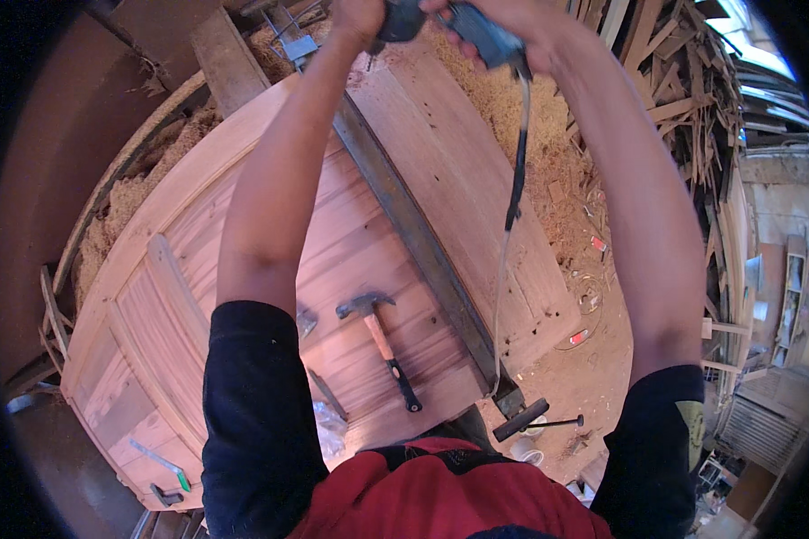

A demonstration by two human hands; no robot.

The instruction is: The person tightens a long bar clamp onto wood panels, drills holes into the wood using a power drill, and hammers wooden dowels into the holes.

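At the top edge of the picture both my hands are on a blue corded power tool [481,38] with a dark front end; its exact kind is cut off by the frame. My right hand [521,27] wraps round the blue body. My left hand [358,20] is closed at the dark front end, partly out of the picture. From the tool the cord [520,171] hangs down over a wide wooden board [458,162]. Below lies a panelled wooden door [270,234], crossed by a long metal bar clamp [404,216].
On the door rest a claw hammer [382,346], a clear plastic bag [330,431] and a green-handled square [164,465]. The clamp's handle [521,419] juts out near my body. Sawdust [562,216] covers the floor; scrap wood [683,90] is piled at right.
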